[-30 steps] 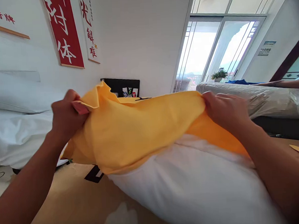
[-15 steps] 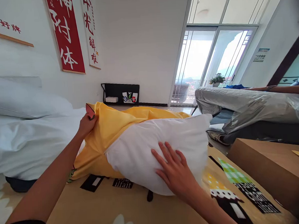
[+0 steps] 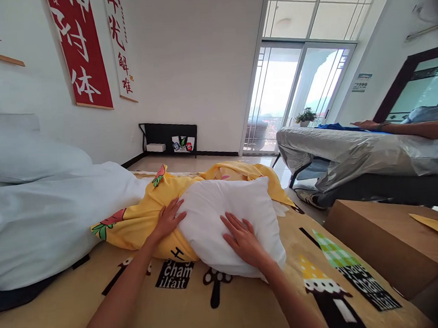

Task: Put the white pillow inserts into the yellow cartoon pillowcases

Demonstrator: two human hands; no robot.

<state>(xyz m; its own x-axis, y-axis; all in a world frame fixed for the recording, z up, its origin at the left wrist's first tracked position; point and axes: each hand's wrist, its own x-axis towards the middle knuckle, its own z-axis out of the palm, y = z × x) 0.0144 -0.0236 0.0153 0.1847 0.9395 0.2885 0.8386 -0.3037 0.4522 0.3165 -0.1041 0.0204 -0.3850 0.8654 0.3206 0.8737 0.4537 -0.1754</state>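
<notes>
A white pillow (image 3: 211, 198) lies in front of me, its left end inside a yellow pillowcase (image 3: 144, 212) with carrot or radish prints at its corners. Part of the yellow cloth also spreads behind the pillow. My left hand (image 3: 169, 217) rests on the pillowcase where it meets the white pillow, fingers stretched out. On the pillow's bare right half my right hand (image 3: 241, 234) lies flat with its fingers apart. Beneath them is a tan printed mat (image 3: 138, 305) with black lettering and mushroom shapes.
White pillows or bedding (image 3: 52, 207) are piled at the left. At the right stands a cardboard box (image 3: 384, 233). Behind it, another person's arm (image 3: 415, 128) rests over a table covered in clear plastic (image 3: 336, 150). A low black shelf (image 3: 169, 132) stands by the back wall.
My left hand has let go of the lifted pillowcase corner and moved down and right onto the cloth. The yellow cloth has dropped lower. My right hand stays on the pillow.
</notes>
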